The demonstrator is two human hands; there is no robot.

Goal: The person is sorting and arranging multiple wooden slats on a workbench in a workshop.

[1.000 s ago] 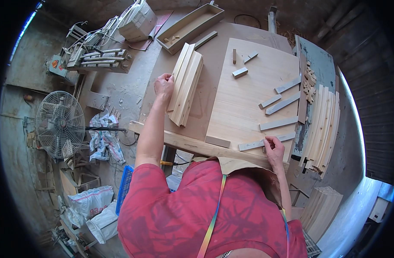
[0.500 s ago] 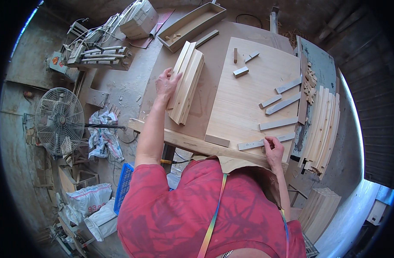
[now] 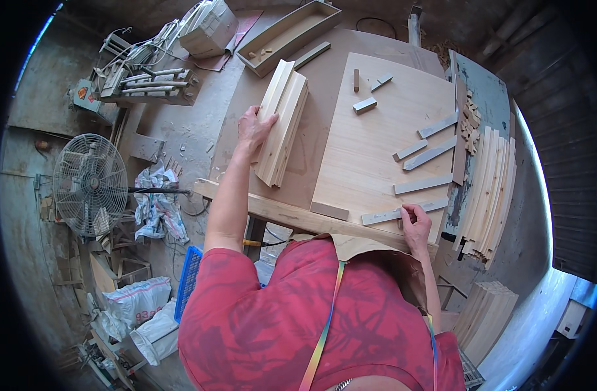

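Note:
Pale wooden strips with long grooves (image 3: 282, 130) lie stacked lengthwise on the left part of the workbench. My left hand (image 3: 254, 129) is closed on the stack's left edge, thumb on top and fingers along the outer side. Near the front edge of the bench, my right hand (image 3: 416, 228) has its fingertips pinched together at a flat grey metal bar (image 3: 380, 217). A small dark piece shows under those fingertips, too small to name. Several similar metal bars (image 3: 422, 184) lie fanned out on a pale wooden board (image 3: 357, 156).
Short metal blocks (image 3: 364, 105) lie farther back on the board. A long open wooden box (image 3: 288, 39) stands behind the stack. More wooden strips (image 3: 487, 195) lie at the right, beside small wood offcuts (image 3: 470, 127). A caged fan (image 3: 89, 186) stands at the left.
My left thumb lies a little farther onto the wooden strips, and the hand has shifted slightly. My right hand stays at the metal bar.

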